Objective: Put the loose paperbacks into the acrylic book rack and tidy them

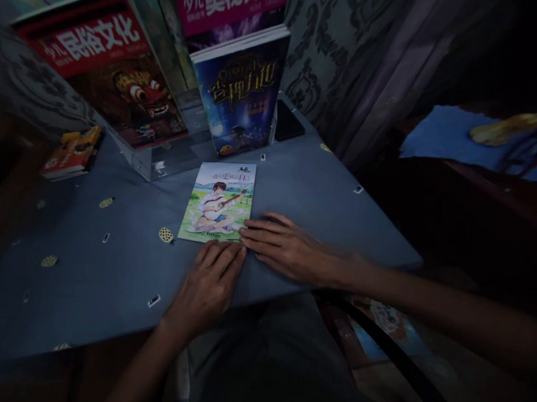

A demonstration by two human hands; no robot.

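A thin book (219, 202) with a drawn guitar player on its cover lies closed and face up on the blue-grey tablecloth (132, 268). At its near edge rests my left hand (212, 282), fingers stretched out flat, the tips at the bottom of the cover. My right hand (289, 245) lies by the lower right corner, its fingers extended and the tips touching that corner. Neither hand grips the book. Beyond it, a dark blue book (245, 94) stands upright, showing its front cover.
A book with a mask on its cover (127, 82) leans in a clear stand (158, 162). Farther left lie small orange books (72, 152). A black phone (288, 121) sits behind the blue book. Patterned curtain (319, 48) hangs at the back; the table's right edge slopes toward me.
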